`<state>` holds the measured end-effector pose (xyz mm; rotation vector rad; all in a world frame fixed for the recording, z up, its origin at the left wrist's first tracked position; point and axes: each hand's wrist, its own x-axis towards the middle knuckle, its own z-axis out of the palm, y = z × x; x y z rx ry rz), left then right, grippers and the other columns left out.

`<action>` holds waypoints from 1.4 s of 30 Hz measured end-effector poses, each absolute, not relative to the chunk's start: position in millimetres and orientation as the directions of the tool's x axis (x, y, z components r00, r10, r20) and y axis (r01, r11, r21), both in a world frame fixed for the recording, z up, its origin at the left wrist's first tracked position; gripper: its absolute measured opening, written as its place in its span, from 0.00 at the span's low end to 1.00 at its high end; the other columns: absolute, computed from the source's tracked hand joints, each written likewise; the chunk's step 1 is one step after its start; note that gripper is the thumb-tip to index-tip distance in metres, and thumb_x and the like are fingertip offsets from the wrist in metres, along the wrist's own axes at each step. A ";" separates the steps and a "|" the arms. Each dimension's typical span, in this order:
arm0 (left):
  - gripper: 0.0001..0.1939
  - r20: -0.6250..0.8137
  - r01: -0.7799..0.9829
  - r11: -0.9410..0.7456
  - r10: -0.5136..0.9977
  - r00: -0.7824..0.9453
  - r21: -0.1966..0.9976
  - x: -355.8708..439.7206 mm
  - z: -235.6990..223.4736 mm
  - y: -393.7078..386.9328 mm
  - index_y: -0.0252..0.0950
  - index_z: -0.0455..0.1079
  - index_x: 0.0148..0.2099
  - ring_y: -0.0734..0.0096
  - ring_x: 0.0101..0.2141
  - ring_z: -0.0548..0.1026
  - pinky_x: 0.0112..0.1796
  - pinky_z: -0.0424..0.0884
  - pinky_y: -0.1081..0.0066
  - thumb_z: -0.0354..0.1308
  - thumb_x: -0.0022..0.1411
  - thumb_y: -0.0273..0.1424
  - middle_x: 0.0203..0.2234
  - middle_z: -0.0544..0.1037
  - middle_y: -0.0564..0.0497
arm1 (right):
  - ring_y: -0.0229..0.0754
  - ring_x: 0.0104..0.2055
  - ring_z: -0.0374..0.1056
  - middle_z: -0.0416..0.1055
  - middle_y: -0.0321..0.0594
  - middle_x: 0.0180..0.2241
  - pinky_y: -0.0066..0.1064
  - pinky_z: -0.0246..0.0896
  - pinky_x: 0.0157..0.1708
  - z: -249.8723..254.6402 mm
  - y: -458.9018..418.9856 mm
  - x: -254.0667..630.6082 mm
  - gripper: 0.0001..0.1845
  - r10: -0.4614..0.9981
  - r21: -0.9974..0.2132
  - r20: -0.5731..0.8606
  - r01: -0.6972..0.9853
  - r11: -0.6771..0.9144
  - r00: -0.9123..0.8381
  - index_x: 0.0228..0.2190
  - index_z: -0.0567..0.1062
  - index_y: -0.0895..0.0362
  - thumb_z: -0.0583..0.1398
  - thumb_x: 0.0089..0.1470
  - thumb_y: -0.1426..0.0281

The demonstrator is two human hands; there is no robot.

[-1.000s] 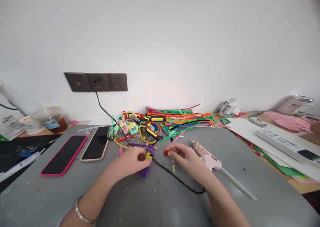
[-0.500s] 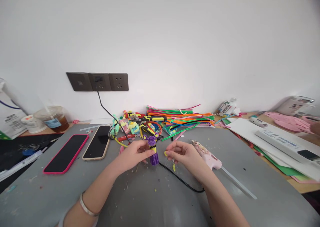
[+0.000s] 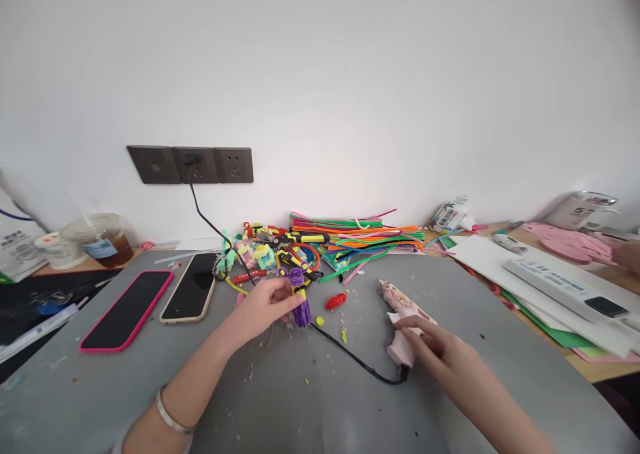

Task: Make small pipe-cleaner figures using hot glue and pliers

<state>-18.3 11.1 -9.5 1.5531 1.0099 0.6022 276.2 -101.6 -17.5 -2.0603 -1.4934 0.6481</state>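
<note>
Over the grey desk [image 3: 280, 401], right side: the right hand [image 3: 445, 351] has left the small parts and come across to the pale pink glue gun with a patterned barrel [image 3: 399, 299]. Its fingers [image 3: 416, 327] are bent over the gun's body; I cannot tell whether they have closed around it.
Small yellow disc [image 3: 320, 321]: half a second ago pinched in the right hand; now it lies loose on the desk, near the purple figure.
Glossy red oval piece [image 3: 335, 301]: now in plain view on the desk, just beyond the yellow disc and apart from it.
What the change means: in my judgement, work has passed from the loose parts to the tool, with the left hand kept as the holder.
Left hand [image 3: 267, 302]: thumb and fingers still pinch the figure at its middle.
Fuzzy purple-and-yellow figure [image 3: 302, 314]: above the desk, left of the red piece, roughly upright. Its top is a rounded purple knob, the waist yellow and partly covered by the thumb, the lower part a ridged purple column. Finer detail is too small to tell.
</note>
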 end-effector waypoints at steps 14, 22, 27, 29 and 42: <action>0.20 -0.088 0.215 -0.026 0.859 0.504 0.976 -16.8 -15.7 13.1 0.34 0.70 0.38 0.67 0.33 0.75 0.34 0.76 0.69 0.61 0.60 0.48 0.31 0.76 0.51 | 0.45 0.23 0.71 0.68 0.33 0.20 0.34 0.68 0.26 -50.4 -114.5 270.5 0.25 0.928 -0.907 -0.067 0.365 -0.210 0.367 0.42 0.73 0.50 0.56 0.54 0.45; 0.19 -0.024 0.158 -0.063 0.868 0.497 0.985 -15.9 -18.8 13.6 0.35 0.71 0.39 0.65 0.36 0.76 0.36 0.75 0.69 0.62 0.60 0.48 0.33 0.77 0.49 | 0.36 0.21 0.65 0.73 0.38 0.30 0.27 0.61 0.20 -53.6 -105.9 227.5 0.20 0.857 -0.966 0.257 0.081 0.247 0.447 0.45 0.69 0.50 0.62 0.57 0.52; 0.20 -0.005 0.165 -0.082 0.883 0.468 0.983 -16.5 -21.8 14.1 0.34 0.70 0.39 0.64 0.36 0.76 0.38 0.74 0.67 0.61 0.60 0.48 0.34 0.77 0.48 | 0.39 0.25 0.68 0.74 0.39 0.37 0.29 0.61 0.23 -43.5 -110.3 201.6 0.28 0.887 -0.937 0.116 -0.247 0.247 0.447 0.52 0.62 0.45 0.67 0.54 0.58; 0.19 -0.006 0.166 -0.081 0.885 0.465 0.983 -16.0 -20.9 13.1 0.35 0.69 0.39 0.63 0.37 0.77 0.38 0.73 0.67 0.61 0.60 0.47 0.35 0.77 0.48 | 0.38 0.26 0.65 0.73 0.39 0.33 0.28 0.58 0.23 -40.8 -112.7 195.4 0.24 0.937 -0.915 0.031 -0.367 0.167 0.349 0.46 0.68 0.50 0.69 0.51 0.57; 0.16 0.009 0.292 -0.156 0.893 0.450 0.944 -12.0 -9.6 7.2 0.35 0.70 0.33 0.63 0.33 0.78 0.35 0.72 0.69 0.64 0.56 0.43 0.29 0.79 0.49 | 0.34 0.19 0.43 0.50 0.25 0.17 0.30 0.40 0.22 -51.8 -95.0 188.4 0.23 0.986 -0.914 0.164 -0.383 0.137 -0.039 0.42 0.71 0.57 0.59 0.58 0.49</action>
